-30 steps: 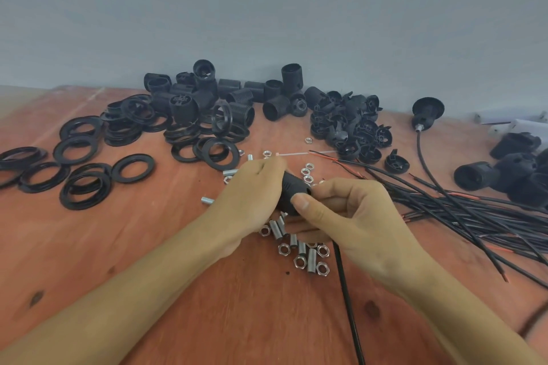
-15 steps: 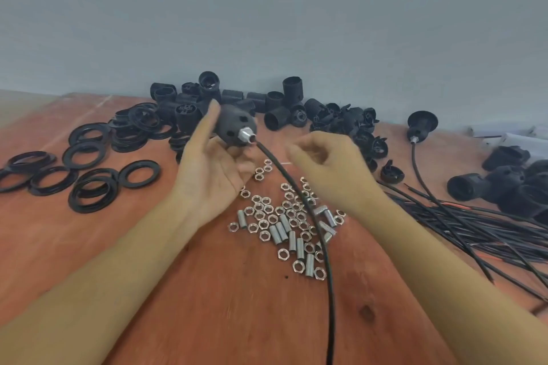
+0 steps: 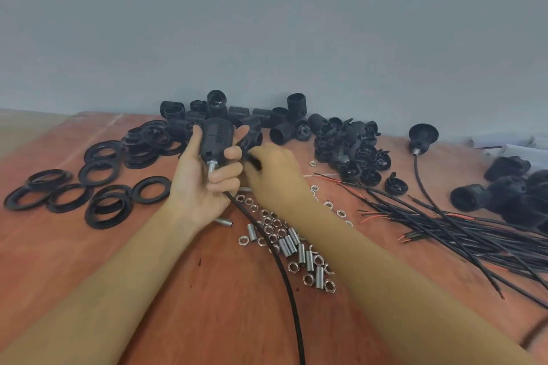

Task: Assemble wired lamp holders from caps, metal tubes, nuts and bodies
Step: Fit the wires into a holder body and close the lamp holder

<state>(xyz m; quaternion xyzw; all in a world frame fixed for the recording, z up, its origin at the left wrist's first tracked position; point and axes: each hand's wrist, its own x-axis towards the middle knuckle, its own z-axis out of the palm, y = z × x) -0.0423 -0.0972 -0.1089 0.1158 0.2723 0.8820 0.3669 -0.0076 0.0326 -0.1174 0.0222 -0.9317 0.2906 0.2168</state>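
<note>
Here left hand (image 3: 199, 187) grips lamp holder (image 3: 216, 137) upright; right hand (image 3: 275, 178), knuckles up, maybe pinching, can't tell

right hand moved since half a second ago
Yes: right hand shifted left over the nut pile, up to the lamp holder in the left hand.

Right hand (image 3: 275, 178): fingertips blurred, tucked behind its back; whether they hold anything cannot be told. Metal tube (image 3: 211, 167) below lamp holder (image 3: 216, 136) half covered by fingers (image 3: 226, 170) of left hand (image 3: 195, 192). Cable (image 3: 286, 278) leaves by bottom edge. Black bodies (image 3: 516, 195) cut by right edge.
</note>
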